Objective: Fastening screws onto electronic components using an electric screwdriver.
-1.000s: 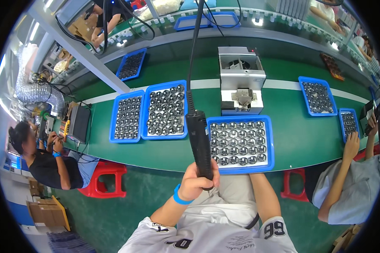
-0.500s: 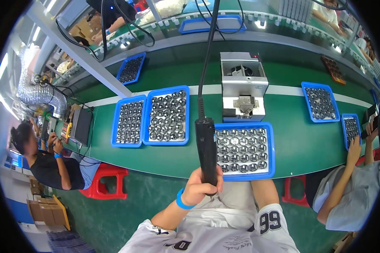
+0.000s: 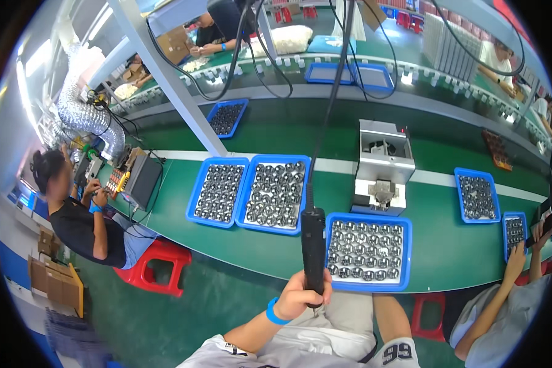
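Note:
My left hand (image 3: 305, 293), with a blue band at the wrist, is closed around the lower end of a black electric screwdriver (image 3: 313, 245). The screwdriver stands upright, its cord (image 3: 327, 116) running up from its top and its narrow tip pointing down below my fist. Just right of it, at the table's near edge, lies a blue tray (image 3: 406, 257) with rows of round, shiny dark parts (image 3: 367, 253) on a white liner. My right forearm (image 3: 390, 316) reaches up toward the table edge, where the hand is hidden.
Behind the tray stands a grey-white machine (image 3: 386, 162). Two filled blue trays (image 3: 242, 193) lie to the left, others farther off. A slanted metal post (image 3: 168, 80) rises at the left. People sit at both sides, the left one on a red stool (image 3: 156, 267).
The view has shifted, so the table, trays and machine appear lower and farther right. My left hand keeps its grip on the screwdriver, which stays beside the near tray.

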